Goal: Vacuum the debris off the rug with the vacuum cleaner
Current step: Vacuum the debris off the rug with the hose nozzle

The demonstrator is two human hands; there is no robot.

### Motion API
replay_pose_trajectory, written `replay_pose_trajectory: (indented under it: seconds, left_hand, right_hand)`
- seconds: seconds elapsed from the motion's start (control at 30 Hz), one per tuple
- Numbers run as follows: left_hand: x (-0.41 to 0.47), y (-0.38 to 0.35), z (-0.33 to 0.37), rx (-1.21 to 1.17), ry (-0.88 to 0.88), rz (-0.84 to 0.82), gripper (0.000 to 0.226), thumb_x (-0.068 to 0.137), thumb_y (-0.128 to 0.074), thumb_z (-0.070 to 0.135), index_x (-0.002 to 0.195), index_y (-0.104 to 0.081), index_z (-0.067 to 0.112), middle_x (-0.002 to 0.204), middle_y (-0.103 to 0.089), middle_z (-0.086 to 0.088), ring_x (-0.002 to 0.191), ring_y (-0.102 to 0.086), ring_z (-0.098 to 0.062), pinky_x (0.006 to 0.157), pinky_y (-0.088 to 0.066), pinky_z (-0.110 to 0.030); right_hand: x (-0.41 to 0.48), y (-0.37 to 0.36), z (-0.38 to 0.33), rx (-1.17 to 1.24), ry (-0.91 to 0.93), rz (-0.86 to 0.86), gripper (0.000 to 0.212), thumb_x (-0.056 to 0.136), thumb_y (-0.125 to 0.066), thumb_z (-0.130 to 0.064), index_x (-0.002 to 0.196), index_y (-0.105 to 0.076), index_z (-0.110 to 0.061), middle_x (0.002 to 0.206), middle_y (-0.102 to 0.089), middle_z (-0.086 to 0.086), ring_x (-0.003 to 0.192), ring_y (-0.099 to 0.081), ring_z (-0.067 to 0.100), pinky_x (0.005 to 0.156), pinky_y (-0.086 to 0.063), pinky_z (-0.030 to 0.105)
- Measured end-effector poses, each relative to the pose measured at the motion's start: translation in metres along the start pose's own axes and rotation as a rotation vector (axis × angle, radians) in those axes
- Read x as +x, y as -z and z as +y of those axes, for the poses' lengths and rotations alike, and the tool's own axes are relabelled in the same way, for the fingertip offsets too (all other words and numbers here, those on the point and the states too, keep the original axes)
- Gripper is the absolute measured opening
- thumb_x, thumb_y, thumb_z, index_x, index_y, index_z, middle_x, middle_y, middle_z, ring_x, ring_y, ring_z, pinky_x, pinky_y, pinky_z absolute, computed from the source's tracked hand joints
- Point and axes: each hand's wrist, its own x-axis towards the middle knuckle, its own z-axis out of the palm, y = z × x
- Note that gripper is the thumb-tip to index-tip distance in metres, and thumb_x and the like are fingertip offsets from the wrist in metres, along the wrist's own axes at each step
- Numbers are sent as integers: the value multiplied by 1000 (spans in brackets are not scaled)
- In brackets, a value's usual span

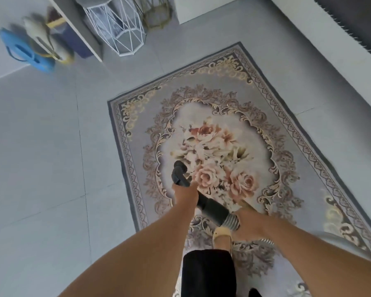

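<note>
Left hand (pixel 183 190) curled round vacuum handle (pixel 178 172), right hand (pixel 248 225) gripping ribbed hose (pixel 231 221); could snag on nearby shoe (pixel 222 237).

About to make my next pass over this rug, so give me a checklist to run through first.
1. Grip of left hand on the black handle: ok, fingers wrapped round it.
2. Grip of right hand on the ribbed hose: ok.
3. Contact of nozzle with the rug: cannot tell, no nozzle shows.
4. Leftover debris on the rug: cannot tell, the picture is blurred.
5. Far end, wire stool off the rug: ok, it stands on the tiles.
</note>
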Motion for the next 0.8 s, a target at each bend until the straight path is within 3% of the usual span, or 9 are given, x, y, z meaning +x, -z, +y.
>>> replay_pose_trajectory:
  seconds: [0.03,0.23,0.4,0.5,0.63,0.73,0.8]
  left_hand:
    - [-7,9,-20,2,1,5,62,92,-60,29,143,-32,9,123,-56,-15,101,-58,-31,84,-51,-40]
    - [-37,40,-121,-85,-14,3,59,92,-56,21,145,-31,12,126,-56,-15,109,-58,-32,85,-49,-37]
    - [-66,62,-222,-84,59,10,60,91,-57,22,144,-31,14,125,-56,-15,107,-59,-33,92,-52,-45]
    - [-79,84,-280,-54,95,30,62,90,-58,23,144,-30,13,120,-56,-14,99,-59,-32,85,-53,-40]
    - [-85,123,-343,-33,186,44,62,88,-63,21,141,-32,11,106,-54,-13,93,-59,-29,79,-52,-38]
    - [-87,147,-383,-29,196,60,64,87,-65,19,140,-31,11,115,-57,-16,101,-62,-32,79,-52,-39]
    - [-91,159,-400,6,113,70,66,88,-62,16,143,-27,12,121,-55,-17,98,-60,-31,75,-50,-37]
  right_hand:
    - [-7,-17,-1,-29,2,2,6,74,-63,-21,74,-58,-18,63,-54,-2,65,-57,18,59,-42,26]
    - [-56,-109,-7,-98,19,-16,27,85,-60,-21,62,-44,-21,59,-45,-3,53,-44,9,52,-35,19]
    - [-81,-208,13,-140,43,-21,18,78,-64,-25,67,-50,-23,66,-55,1,69,-59,24,64,-43,31]
    - [-89,-269,18,-103,6,-81,12,70,-66,-27,73,-61,-16,69,-59,6,75,-69,30,60,-46,31]
    - [-97,-333,9,-110,16,-111,18,76,-65,-20,65,-51,-19,60,-49,1,62,-55,23,61,-41,28]
    - [-104,-384,0,-114,41,-66,22,77,-65,-21,63,-48,-19,57,-46,0,61,-53,22,60,-41,28]
    - [-106,-417,-4,-85,38,-10,19,76,-69,-25,71,-52,-19,63,-52,0,68,-56,22,65,-45,30]
